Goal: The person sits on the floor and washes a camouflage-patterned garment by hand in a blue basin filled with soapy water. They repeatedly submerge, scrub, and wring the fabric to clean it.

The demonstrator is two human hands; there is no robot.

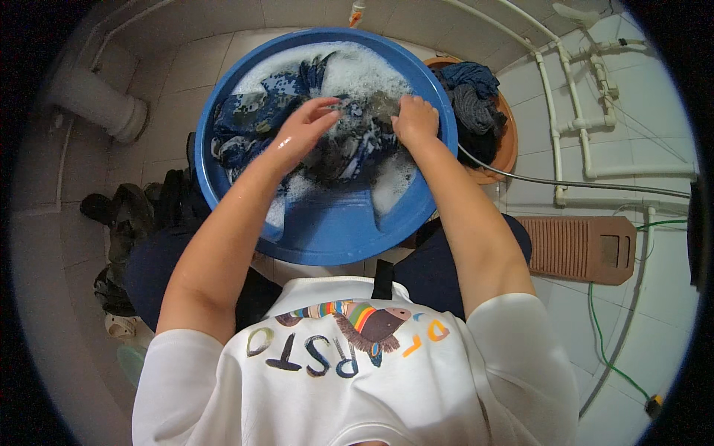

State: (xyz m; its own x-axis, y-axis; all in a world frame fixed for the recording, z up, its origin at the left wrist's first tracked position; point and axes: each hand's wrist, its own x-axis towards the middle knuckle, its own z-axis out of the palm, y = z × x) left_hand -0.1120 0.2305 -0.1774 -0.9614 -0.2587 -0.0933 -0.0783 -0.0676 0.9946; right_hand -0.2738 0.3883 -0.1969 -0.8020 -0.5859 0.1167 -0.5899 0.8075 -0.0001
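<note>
A blue plastic washtub with a built-in ridged slope stands in front of me, holding sudsy water. Wet blue, black and white camouflage clothing lies bunched in it, partly under dark water and foam. My left hand is wet and hovers over the middle of the clothing, thumb and fingers apart, holding nothing. Near the tub's right inner wall, my right hand has its fingers curled down on the edge of the clothing; the fingertips are partly hidden.
Behind the tub's right side, an orange-brown basin holds dark clothes. A thin hose runs to the tub's right. A brown washboard lies on the tiles at right, by white wall pipes. Dark shoes sit at left.
</note>
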